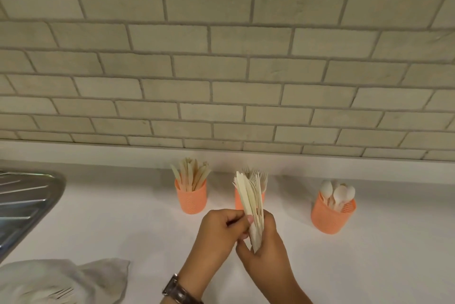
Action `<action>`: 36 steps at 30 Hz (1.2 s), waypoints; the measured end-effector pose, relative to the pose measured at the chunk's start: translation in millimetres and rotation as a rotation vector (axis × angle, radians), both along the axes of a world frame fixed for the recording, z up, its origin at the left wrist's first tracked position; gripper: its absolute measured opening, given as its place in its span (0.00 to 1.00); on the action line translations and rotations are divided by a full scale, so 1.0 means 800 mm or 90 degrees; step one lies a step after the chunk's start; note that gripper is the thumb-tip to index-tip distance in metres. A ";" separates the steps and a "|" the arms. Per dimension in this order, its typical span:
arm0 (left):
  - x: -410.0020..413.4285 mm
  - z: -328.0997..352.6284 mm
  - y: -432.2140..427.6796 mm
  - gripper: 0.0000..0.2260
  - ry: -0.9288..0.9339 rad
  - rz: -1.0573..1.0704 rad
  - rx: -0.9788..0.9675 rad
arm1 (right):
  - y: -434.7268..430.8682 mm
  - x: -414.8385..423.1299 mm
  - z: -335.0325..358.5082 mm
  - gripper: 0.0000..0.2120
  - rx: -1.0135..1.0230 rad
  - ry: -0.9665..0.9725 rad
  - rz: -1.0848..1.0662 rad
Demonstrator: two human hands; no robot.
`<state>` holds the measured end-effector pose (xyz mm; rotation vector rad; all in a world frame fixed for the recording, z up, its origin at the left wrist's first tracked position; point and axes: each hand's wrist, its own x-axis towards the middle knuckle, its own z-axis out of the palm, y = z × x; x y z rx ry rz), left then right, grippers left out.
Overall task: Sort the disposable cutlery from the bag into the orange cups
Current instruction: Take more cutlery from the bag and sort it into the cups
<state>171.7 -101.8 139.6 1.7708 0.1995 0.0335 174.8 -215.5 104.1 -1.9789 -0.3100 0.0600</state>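
Cutlery bundle (250, 201) is gripped by left hand (221, 231) and right hand (267, 258). It is held upright just near of middle orange cup (237, 203).

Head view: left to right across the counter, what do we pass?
Steel drainer → orange cup of knives → orange cup of forks → orange cup of spoons. Bag and the cutlery bundle held by left hand and right hand overlap these; omitted.

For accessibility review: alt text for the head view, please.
Left hand and right hand hold a cutlery bundle above a white counter. Behind stand three orange cups: left cup knives, middle cup forks, right cup spoons. A bag lies lower left.
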 end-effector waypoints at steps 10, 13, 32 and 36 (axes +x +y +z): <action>0.003 0.002 0.015 0.08 0.059 -0.020 -0.172 | -0.003 0.010 0.007 0.09 0.308 0.269 -0.040; 0.006 0.003 0.023 0.09 0.075 -0.006 -0.216 | -0.006 0.016 0.002 0.12 0.332 0.290 -0.077; 0.141 -0.083 0.170 0.12 0.128 0.276 0.490 | -0.017 0.041 -0.027 0.15 0.399 0.303 -0.040; 0.120 -0.074 0.155 0.21 0.076 0.323 0.449 | -0.016 0.040 -0.021 0.14 0.451 0.325 0.000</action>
